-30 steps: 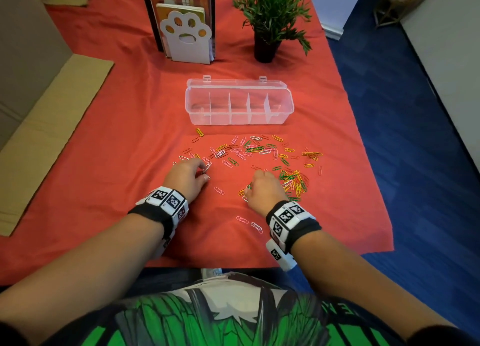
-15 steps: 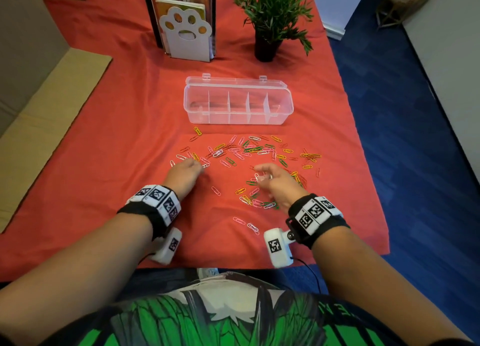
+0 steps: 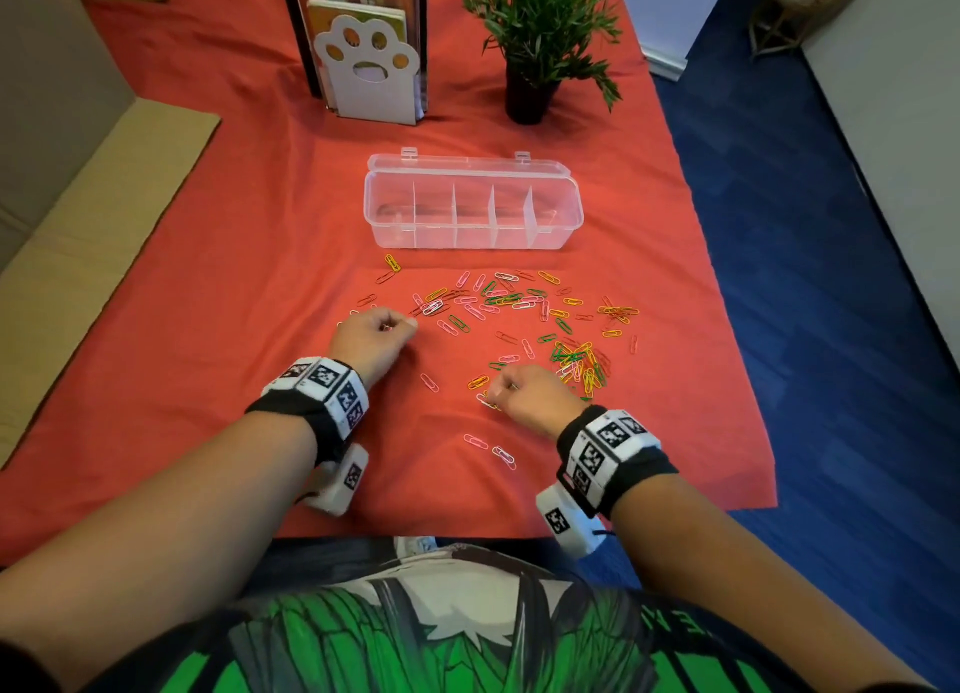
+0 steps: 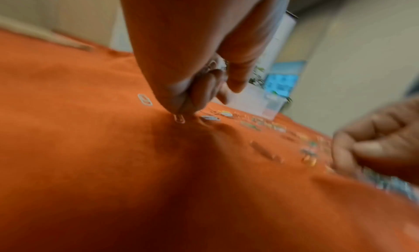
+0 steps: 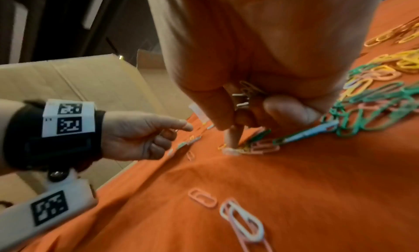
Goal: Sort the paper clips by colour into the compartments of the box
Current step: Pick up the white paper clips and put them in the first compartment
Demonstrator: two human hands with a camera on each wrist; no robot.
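Note:
Paper clips (image 3: pixel 519 302) in pink, green, yellow, white and red lie scattered on the red cloth in front of the clear box (image 3: pixel 470 235), whose compartments look empty. My left hand (image 3: pixel 400 326) is at the left edge of the scatter, fingers curled. In the left wrist view this hand (image 4: pixel 188 110) holds clips (image 4: pixel 217 68) in its palm, and its fingertips pinch a clip (image 4: pixel 179 119) on the cloth. My right hand (image 3: pixel 498 388) is beside the dense green and yellow pile (image 3: pixel 579 362). It keeps several clips (image 5: pixel 247 93) in its palm (image 5: pixel 233 141), and one finger presses a white clip (image 5: pixel 230 151).
A potted plant (image 3: pixel 535 42) and a paw-shaped book holder (image 3: pixel 371 76) stand behind the box. Cardboard (image 3: pixel 104 214) lies along the table's left side. The cloth ends at blue floor (image 3: pixel 831 276) on the right. Three loose clips (image 3: pixel 491 448) lie near my right wrist.
My right hand reached out to the right over the clips, then drew back toward me and left. My left hand edged slightly forward, staying curled.

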